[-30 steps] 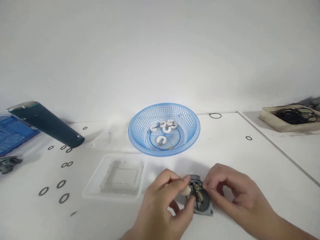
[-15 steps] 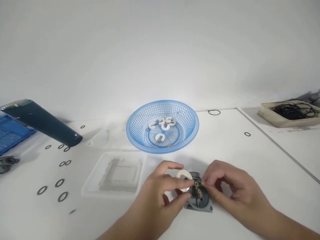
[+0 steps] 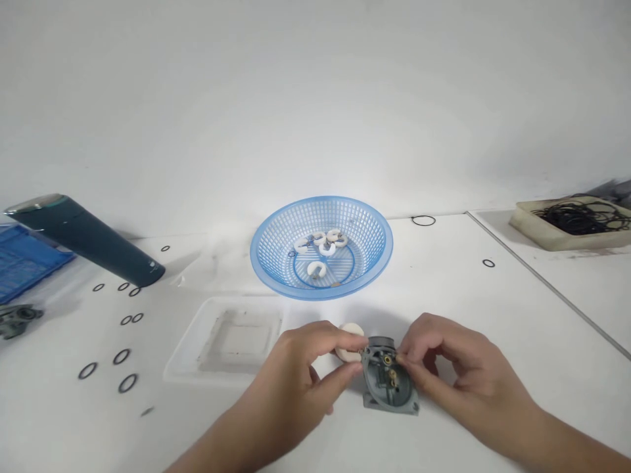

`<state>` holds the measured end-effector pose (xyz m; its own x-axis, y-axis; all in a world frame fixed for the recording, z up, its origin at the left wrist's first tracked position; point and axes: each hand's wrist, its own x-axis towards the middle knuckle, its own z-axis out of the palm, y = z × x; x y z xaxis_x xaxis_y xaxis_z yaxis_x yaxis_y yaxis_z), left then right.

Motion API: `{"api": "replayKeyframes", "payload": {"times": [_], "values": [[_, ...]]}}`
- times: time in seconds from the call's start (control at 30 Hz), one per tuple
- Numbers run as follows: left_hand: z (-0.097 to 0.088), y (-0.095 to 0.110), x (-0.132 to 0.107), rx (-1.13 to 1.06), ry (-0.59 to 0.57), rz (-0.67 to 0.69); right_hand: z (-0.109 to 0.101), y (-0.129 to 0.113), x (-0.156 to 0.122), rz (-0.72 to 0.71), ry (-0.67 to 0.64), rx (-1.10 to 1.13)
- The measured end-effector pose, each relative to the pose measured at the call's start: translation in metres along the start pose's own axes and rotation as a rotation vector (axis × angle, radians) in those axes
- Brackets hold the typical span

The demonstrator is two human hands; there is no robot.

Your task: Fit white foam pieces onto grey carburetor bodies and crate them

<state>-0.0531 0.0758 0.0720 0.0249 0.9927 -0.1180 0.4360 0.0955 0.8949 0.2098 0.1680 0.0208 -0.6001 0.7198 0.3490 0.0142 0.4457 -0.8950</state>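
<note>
A grey metal carburetor body (image 3: 388, 384) rests on the white table, its open bowl side facing up with brass jets inside. My left hand (image 3: 320, 368) pinches a white C-shaped carburetor float (image 3: 350, 330) between thumb and fingers, just off the body's upper left edge. Part of the float is hidden by my fingers. Against the right rim of the body, my right hand (image 3: 444, 368) has its thumb and forefinger closed. Whether a small part is also between those fingertips, I cannot tell.
A blue basket (image 3: 320, 293) with several white floats stands behind. To the left are a shallow translucent tray (image 3: 182, 368), several black rubber rings (image 3: 121, 356), a dark tumbler (image 3: 108, 243), a blue crate (image 3: 29, 263) and another metal part (image 3: 18, 318). A box (image 3: 547, 238) holds black rings at right.
My left hand has drawn the float up and left, off the carburetor body, uncovering more of the bowl. My right hand stays at the right rim.
</note>
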Motion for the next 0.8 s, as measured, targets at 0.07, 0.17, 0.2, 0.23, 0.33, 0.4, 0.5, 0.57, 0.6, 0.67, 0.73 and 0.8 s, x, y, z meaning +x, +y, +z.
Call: {"api": "replayKeyframes", "payload": {"times": [0.07, 0.17, 0.2, 0.23, 0.33, 0.4, 0.5, 0.57, 0.6, 0.67, 0.73, 0.8], "values": [[-0.0020, 0.0021, 0.0004, -0.002, 0.024, -0.030, -0.0003, 0.0001, 0.0004, -0.003, 0.001, -0.005], [-0.0049, 0.0057, 0.0009, 0.019, 0.083, -0.085, -0.0008, 0.0003, 0.0007, 0.004, 0.004, -0.014], [-0.0056, 0.0069, 0.0011, 0.030, 0.102, -0.099, -0.0008, 0.0004, 0.0007, 0.004, 0.005, -0.015], [-0.0062, 0.0081, 0.0013, 0.038, 0.112, -0.109, -0.0008, 0.0005, 0.0008, 0.002, 0.005, -0.015], [-0.0064, 0.0100, 0.0023, 0.035, 0.115, -0.127, -0.0005, 0.0012, 0.0007, -0.003, 0.005, -0.014], [-0.0054, 0.0088, 0.0030, 0.040, 0.119, -0.136, -0.0001, 0.0016, 0.0004, -0.002, 0.007, -0.013], [-0.0031, 0.0044, 0.0034, 0.045, 0.102, -0.121, 0.0004, 0.0015, 0.0000, -0.002, 0.010, -0.004], [-0.0019, 0.0019, 0.0031, 0.025, 0.087, -0.045, 0.0004, 0.0004, -0.0003, -0.001, 0.009, -0.002], [-0.0017, 0.0013, 0.0028, 0.011, 0.089, -0.001, 0.0003, -0.0003, -0.0005, 0.000, 0.007, -0.002], [-0.0020, 0.0012, 0.0023, 0.000, 0.107, 0.070, -0.0003, -0.0021, -0.0007, 0.007, 0.000, -0.007], [-0.0027, 0.0019, 0.0017, 0.013, 0.128, 0.100, -0.0010, -0.0037, -0.0003, 0.009, -0.003, -0.014], [-0.0027, 0.0019, 0.0010, 0.044, 0.160, 0.137, -0.0016, -0.0050, 0.0007, 0.003, -0.004, -0.018]]}}
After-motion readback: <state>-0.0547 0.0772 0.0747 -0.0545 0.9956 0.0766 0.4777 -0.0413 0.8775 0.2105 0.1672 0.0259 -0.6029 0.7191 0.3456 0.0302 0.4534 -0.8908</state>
